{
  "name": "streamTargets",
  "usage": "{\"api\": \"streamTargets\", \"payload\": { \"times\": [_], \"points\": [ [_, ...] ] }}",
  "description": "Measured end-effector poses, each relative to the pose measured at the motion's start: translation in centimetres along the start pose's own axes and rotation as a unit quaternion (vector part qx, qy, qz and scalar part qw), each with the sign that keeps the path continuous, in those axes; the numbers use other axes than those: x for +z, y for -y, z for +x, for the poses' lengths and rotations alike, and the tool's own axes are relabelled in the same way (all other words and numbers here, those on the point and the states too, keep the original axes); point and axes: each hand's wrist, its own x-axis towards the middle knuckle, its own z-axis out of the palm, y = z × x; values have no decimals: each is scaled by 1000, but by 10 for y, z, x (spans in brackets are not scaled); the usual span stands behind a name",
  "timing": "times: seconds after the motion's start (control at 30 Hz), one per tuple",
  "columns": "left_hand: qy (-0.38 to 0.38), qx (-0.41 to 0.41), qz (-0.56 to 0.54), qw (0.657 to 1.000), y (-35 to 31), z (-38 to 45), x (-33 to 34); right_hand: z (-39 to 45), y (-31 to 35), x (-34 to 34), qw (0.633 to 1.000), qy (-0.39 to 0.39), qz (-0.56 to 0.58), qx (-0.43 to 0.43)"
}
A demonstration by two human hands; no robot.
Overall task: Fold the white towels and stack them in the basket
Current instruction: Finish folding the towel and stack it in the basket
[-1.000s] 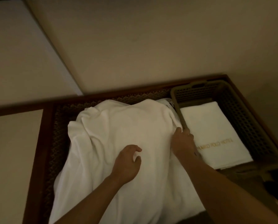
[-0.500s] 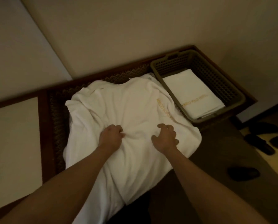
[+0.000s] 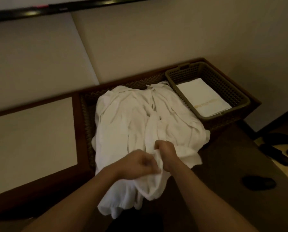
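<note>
A crumpled pile of white towels (image 3: 136,121) lies on the dark wooden bench (image 3: 83,131), its near edge hanging over the front. My left hand (image 3: 138,163) and my right hand (image 3: 166,153) sit close together at the pile's near side, both gripping bunched towel cloth. To the right stands a brown plastic basket (image 3: 223,84) with one folded white towel (image 3: 201,97) flat inside, gold lettering on top.
A padded beige wall panel (image 3: 139,44) rises behind the bench, and another beige panel (image 3: 31,139) lies to the left. Dark slippers (image 3: 277,151) sit on the floor at the right, and one more dark slipper (image 3: 257,183) lies nearer.
Both hands came together toward me and gathered the towel cloth into a bunch. The pile is more crumpled, and the view has pulled back from the bench.
</note>
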Motion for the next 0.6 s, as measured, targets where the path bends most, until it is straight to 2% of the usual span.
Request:
{"api": "streamTargets", "payload": {
  "times": [0.07, 0.1, 0.13, 0.2, 0.27, 0.33, 0.4, 0.43, 0.5, 0.57, 0.6],
  "points": [
    [-201, 6, -54, 978, 26, 1, -9, -25, -8, 3, 999, 41, -14, -18],
    [-278, 5, -70, 958, 34, 3, -13, -34, -14, 3, 997, 69, -26, -29],
    [-324, 1, -73, 943, 42, 5, -17, -45, -19, 2, 994, 93, -33, -42],
    [-320, -39, -113, 940, 51, 5, -21, -68, -30, 5, 989, 139, -22, -55],
    [-226, -110, -252, 935, 56, -3, -21, -81, -40, 9, 980, 184, -31, -64],
    [-103, -159, -367, 911, 56, -31, -11, -98, -48, 20, 978, 187, -62, -66],
    [-41, -140, -343, 928, 65, -66, 2, -114, -62, 29, 977, 183, -73, -75],
    [-48, -128, -295, 946, 70, -86, 7, -122, -69, 36, 977, 182, -82, -77],
    [-128, -118, -227, 958, 93, -117, 12, -141, -86, 51, 970, 206, -113, -63],
    [-227, -102, -199, 948, 121, -157, 16, -169, -111, 73, 957, 235, -170, -22],
    [-283, -91, -214, 931, 133, -180, 17, -184, -124, 84, 953, 244, -181, -7]
  ]
}}
